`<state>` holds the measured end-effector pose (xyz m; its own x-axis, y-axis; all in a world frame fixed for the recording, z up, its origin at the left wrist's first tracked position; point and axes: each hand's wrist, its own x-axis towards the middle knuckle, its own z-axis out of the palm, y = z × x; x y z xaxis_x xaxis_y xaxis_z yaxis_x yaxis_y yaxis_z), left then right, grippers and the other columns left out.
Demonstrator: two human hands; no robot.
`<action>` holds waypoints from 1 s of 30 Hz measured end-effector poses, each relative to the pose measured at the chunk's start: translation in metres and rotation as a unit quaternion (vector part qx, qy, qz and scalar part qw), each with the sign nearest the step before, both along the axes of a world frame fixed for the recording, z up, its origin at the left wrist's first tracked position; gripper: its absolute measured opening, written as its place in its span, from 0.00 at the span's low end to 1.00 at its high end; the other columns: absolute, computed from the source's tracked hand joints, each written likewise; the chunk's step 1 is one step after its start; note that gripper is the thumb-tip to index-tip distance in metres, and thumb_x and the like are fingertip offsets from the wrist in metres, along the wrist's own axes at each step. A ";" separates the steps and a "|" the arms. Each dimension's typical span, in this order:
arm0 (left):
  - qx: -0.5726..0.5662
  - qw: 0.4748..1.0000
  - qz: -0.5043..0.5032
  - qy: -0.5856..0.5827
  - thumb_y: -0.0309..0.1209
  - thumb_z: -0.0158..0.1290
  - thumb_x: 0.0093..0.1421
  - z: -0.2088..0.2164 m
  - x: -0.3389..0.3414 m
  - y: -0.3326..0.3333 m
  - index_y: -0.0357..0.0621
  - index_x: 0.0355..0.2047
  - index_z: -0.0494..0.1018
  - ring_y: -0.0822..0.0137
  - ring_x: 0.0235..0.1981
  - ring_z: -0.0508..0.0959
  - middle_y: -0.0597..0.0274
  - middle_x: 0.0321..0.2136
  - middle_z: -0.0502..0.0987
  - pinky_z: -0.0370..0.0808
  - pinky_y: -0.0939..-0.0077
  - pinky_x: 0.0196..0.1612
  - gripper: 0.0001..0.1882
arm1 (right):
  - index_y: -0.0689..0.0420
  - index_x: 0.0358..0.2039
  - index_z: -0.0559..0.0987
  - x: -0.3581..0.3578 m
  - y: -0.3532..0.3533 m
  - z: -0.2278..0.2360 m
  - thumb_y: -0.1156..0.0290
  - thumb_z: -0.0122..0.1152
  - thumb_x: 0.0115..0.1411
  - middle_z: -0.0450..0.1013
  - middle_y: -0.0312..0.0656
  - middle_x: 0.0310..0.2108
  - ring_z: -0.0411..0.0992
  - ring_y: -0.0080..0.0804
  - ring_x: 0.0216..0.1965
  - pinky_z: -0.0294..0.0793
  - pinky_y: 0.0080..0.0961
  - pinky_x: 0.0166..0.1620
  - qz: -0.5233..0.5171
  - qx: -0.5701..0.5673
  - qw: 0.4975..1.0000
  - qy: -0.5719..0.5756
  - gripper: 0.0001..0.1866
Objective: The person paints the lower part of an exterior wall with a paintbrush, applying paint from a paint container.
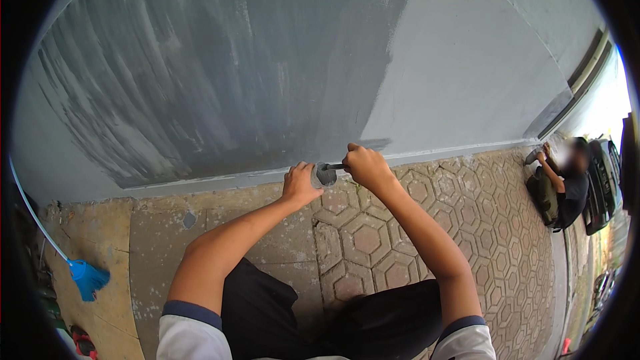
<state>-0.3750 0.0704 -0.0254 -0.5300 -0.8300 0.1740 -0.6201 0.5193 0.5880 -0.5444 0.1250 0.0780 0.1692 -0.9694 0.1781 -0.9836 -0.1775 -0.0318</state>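
Observation:
My left hand (301, 184) is wrapped round a small clear cup (316, 179) of dark grey paint (327, 176). From the right, my right hand (366, 166) grips the dark handle of a paintbrush (338, 167); its head reaches into the cup, and its bristles are hard to make out. Both hands are close together, low in front of a grey wall (467, 60). Dark grey, streaky paint (280, 73) covers the wall's left and middle, ending in a ragged edge against the lighter grey on the right.
Hexagonal paving (367, 240) lies right of my legs, plain concrete (160, 240) to the left. A blue broom (88, 280) stands at far left. On the right, another person (567, 187) crouches by the wall with a container (533, 155), a parked vehicle (603, 187) behind.

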 end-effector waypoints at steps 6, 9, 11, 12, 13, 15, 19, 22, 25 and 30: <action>-0.004 0.999 -0.027 -0.033 0.37 0.63 0.38 0.004 -0.006 0.002 0.36 0.47 0.66 0.53 0.48 0.67 0.54 0.43 0.68 0.65 0.63 0.52 0.35 | 0.58 0.21 0.78 -0.006 0.009 -0.003 0.76 0.62 0.43 0.73 0.47 0.29 0.75 0.45 0.31 0.76 0.33 0.33 -0.012 0.042 0.999 0.001 0.02; -0.012 0.999 -0.035 -0.036 0.37 0.63 0.38 0.004 -0.007 0.004 0.36 0.48 0.66 0.54 0.48 0.68 0.54 0.43 0.68 0.65 0.63 0.52 0.35 | 0.57 0.23 0.79 -0.008 0.011 0.013 0.74 0.63 0.42 0.73 0.47 0.29 0.75 0.45 0.31 0.76 0.33 0.33 -0.026 0.152 0.986 -0.055 0.04; -0.010 0.999 -0.031 -0.033 0.37 0.63 0.38 0.005 -0.007 0.005 0.36 0.48 0.66 0.54 0.48 0.68 0.54 0.43 0.68 0.64 0.63 0.52 0.36 | 0.54 0.26 0.82 -0.007 0.012 0.022 0.72 0.64 0.44 0.73 0.42 0.31 0.74 0.42 0.31 0.74 0.35 0.35 -0.026 0.121 0.990 -0.063 0.06; -0.004 0.999 -0.027 -0.026 0.37 0.63 0.38 0.007 -0.009 0.006 0.36 0.48 0.66 0.54 0.48 0.67 0.54 0.43 0.68 0.64 0.63 0.52 0.36 | 0.54 0.26 0.82 -0.006 0.011 0.022 0.72 0.64 0.44 0.73 0.42 0.31 0.74 0.42 0.31 0.74 0.35 0.35 -0.026 0.123 0.990 -0.062 0.06; 0.002 1.000 -0.023 -0.020 0.37 0.63 0.39 0.009 -0.010 0.006 0.36 0.48 0.65 0.55 0.48 0.67 0.55 0.43 0.68 0.64 0.63 0.52 0.36 | 0.55 0.25 0.82 -0.004 0.009 0.022 0.72 0.64 0.44 0.73 0.42 0.31 0.74 0.43 0.30 0.74 0.35 0.34 -0.025 0.068 0.997 -0.040 0.06; 0.007 1.000 -0.023 -0.018 0.37 0.63 0.38 0.010 -0.012 0.006 0.36 0.48 0.65 0.55 0.48 0.67 0.55 0.43 0.68 0.64 0.64 0.52 0.36 | 0.55 0.25 0.81 -0.001 0.006 0.017 0.72 0.64 0.44 0.73 0.42 0.31 0.74 0.43 0.30 0.75 0.35 0.34 -0.024 0.015 0.999 -0.016 0.05; 0.017 1.000 -0.017 -0.018 0.36 0.63 0.38 0.015 -0.014 0.008 0.37 0.48 0.66 0.55 0.49 0.67 0.56 0.43 0.68 0.63 0.63 0.53 0.35 | 0.59 0.21 0.78 0.004 0.008 0.002 0.76 0.62 0.44 0.73 0.45 0.31 0.74 0.45 0.30 0.75 0.36 0.33 -0.007 0.010 0.999 0.034 0.02; -0.025 0.998 -0.056 -0.033 0.36 0.63 0.39 0.011 -0.012 0.007 0.38 0.47 0.66 0.56 0.49 0.66 0.57 0.44 0.67 0.63 0.63 0.53 0.34 | 0.62 0.20 0.76 0.012 0.013 0.007 0.79 0.60 0.43 0.73 0.47 0.31 0.75 0.46 0.31 0.76 0.36 0.32 -0.009 0.043 0.999 0.017 0.02; -0.083 0.992 -0.085 -0.036 0.37 0.65 0.37 0.005 -0.011 0.005 0.44 0.46 0.67 0.57 0.48 0.66 0.60 0.43 0.67 0.64 0.63 0.51 0.34 | 0.59 0.21 0.78 0.011 0.013 0.025 0.75 0.62 0.44 0.73 0.45 0.31 0.74 0.46 0.30 0.75 0.36 0.32 -0.030 0.125 0.991 -0.023 0.03; -0.049 0.997 -0.057 0.014 0.36 0.65 0.37 0.004 -0.014 0.005 0.43 0.46 0.67 0.57 0.47 0.67 0.59 0.43 0.66 0.64 0.64 0.52 0.33 | 0.57 0.21 0.79 0.008 0.010 0.018 0.72 0.64 0.44 0.72 0.43 0.31 0.74 0.45 0.29 0.75 0.36 0.33 0.000 0.043 0.998 -0.038 0.04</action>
